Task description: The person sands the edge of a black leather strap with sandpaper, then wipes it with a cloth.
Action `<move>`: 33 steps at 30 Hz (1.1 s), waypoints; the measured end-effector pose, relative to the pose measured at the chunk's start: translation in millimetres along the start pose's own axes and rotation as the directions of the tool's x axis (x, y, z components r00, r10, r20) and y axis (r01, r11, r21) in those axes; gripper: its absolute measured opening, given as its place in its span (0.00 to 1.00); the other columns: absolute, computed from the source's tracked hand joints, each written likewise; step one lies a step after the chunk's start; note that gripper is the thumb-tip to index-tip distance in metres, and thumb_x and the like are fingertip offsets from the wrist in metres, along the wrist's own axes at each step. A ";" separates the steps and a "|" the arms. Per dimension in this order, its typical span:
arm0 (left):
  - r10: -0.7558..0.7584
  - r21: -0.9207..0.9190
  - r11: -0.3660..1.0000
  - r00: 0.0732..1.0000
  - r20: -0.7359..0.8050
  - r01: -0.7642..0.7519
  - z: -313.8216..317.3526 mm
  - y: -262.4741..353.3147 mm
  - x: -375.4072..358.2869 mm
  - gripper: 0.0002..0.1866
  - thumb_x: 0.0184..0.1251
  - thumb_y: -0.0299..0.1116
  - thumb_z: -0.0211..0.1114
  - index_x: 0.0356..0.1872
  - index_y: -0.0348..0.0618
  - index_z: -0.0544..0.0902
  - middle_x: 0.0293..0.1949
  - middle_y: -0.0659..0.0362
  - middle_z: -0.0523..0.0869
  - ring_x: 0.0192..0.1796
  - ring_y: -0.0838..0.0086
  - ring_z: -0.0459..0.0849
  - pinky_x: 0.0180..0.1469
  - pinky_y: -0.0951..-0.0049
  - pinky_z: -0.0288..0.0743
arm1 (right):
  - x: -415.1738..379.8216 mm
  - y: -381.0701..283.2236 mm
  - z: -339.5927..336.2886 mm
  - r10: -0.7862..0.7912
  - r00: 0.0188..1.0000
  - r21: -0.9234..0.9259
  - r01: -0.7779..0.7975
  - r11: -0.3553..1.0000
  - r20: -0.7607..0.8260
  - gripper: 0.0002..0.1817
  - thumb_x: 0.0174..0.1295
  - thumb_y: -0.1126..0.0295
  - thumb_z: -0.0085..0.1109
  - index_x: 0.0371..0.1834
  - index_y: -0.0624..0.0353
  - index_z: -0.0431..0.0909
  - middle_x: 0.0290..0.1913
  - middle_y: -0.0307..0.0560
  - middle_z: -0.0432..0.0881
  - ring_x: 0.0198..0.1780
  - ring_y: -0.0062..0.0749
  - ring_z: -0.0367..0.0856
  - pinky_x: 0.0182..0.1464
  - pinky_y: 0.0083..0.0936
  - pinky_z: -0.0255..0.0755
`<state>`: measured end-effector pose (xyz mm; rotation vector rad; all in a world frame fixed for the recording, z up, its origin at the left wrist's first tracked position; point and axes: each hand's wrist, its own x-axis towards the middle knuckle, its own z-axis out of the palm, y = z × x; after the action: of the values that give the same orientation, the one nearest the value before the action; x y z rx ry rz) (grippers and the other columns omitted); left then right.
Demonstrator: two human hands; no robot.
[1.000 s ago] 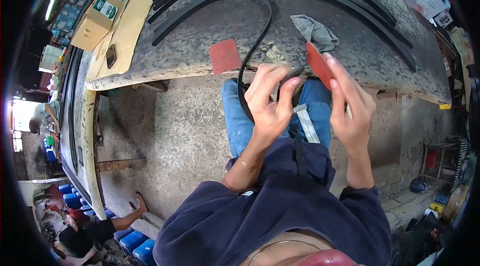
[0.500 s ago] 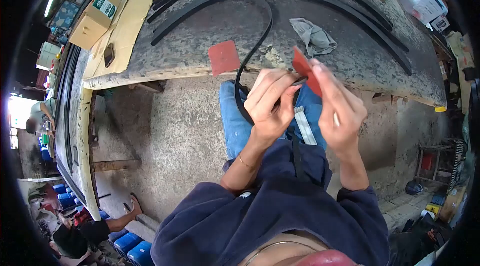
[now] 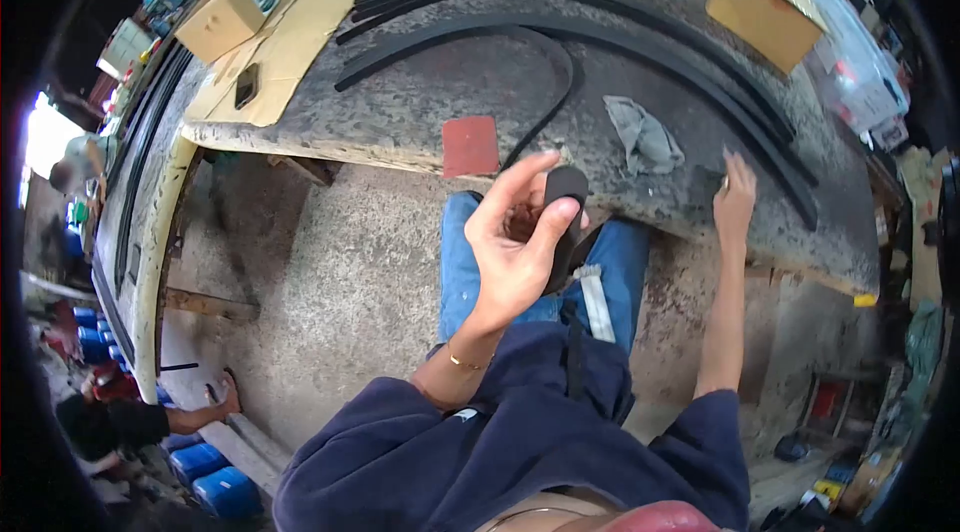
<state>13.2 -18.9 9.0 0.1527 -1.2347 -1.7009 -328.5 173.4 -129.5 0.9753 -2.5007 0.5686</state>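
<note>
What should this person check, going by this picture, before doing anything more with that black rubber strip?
1. Left hand grips the black rubber strip between thumb and fingers: ok.
2. Strip's far run lies on the workbench, not snagged: cannot tell.
3. Right hand rests on the bench edge beside a dark patch: ok.
4. Right hand holds something: cannot tell.
5. Red sheet within reach at the bench edge: ok.
6. Grey rag lies apart from the strip: ok.
</note>
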 end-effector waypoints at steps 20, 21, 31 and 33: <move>-0.047 0.332 0.942 0.998 -0.032 0.055 24.6 -23.0 -4.1 0.22 0.58 0.20 0.77 0.55 0.36 0.84 0.38 0.56 0.91 0.39 0.83 0.87 0.38 0.83 0.79 | -13.1 -227.2 -101.4 -0.201 0.972 0.989 0.135 0.058 -0.121 0.12 0.63 0.84 0.65 0.50 0.69 0.86 0.44 0.52 0.87 0.35 0.22 0.83 0.35 0.16 0.77; -0.041 0.339 0.940 0.999 -0.029 0.048 23.3 -27.4 -4.8 0.22 0.58 0.20 0.77 0.55 0.36 0.84 0.38 0.57 0.91 0.39 0.82 0.87 0.39 0.83 0.79 | -16.3 -226.2 -100.4 -0.193 0.974 0.990 0.131 0.062 -0.117 0.12 0.63 0.84 0.65 0.50 0.69 0.86 0.44 0.52 0.87 0.35 0.22 0.83 0.35 0.16 0.77; -0.090 0.248 0.963 0.994 -0.059 0.101 28.0 -26.6 -8.3 0.18 0.59 0.20 0.77 0.51 0.35 0.83 0.35 0.55 0.91 0.37 0.80 0.88 0.38 0.82 0.81 | -28.9 -228.6 -94.6 -0.050 0.985 0.986 0.162 -0.030 -0.164 0.11 0.62 0.85 0.66 0.47 0.70 0.86 0.43 0.54 0.87 0.33 0.25 0.84 0.33 0.18 0.79; -0.090 0.253 0.962 0.994 -0.061 0.103 28.6 -23.6 -8.5 0.18 0.59 0.21 0.77 0.50 0.35 0.83 0.36 0.55 0.91 0.38 0.80 0.89 0.39 0.82 0.81 | -30.0 -231.8 -94.3 -0.045 0.987 0.988 0.151 -0.044 -0.153 0.10 0.62 0.86 0.66 0.46 0.70 0.86 0.43 0.54 0.87 0.34 0.24 0.84 0.34 0.18 0.79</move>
<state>-14.3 6.0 0.8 0.4139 -1.4275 -1.6039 -125.2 80.6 -13.0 1.4390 -1.4401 2.5650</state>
